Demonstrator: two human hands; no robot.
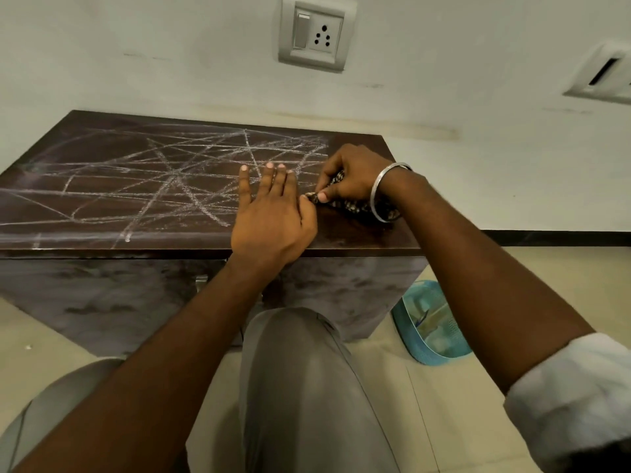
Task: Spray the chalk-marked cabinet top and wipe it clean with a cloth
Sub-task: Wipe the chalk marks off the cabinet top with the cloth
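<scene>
The dark brown cabinet top (102, 186) is crossed by many white chalk lines over its left and middle parts; the right end looks free of chalk. My right hand (351, 172) grips a patterned dark-and-tan cloth (355, 206) bunched on the top's right end. My left hand (269, 213) lies flat on the surface beside it, fingers straight, its thumb side touching a corner of the cloth. No spray bottle is in view.
A white wall with a switch-and-socket plate (316, 30) rises behind the cabinet. A blue plastic basket (430, 322) stands on the tiled floor at the cabinet's right. My grey-trousered knee (300, 370) is against the cabinet front.
</scene>
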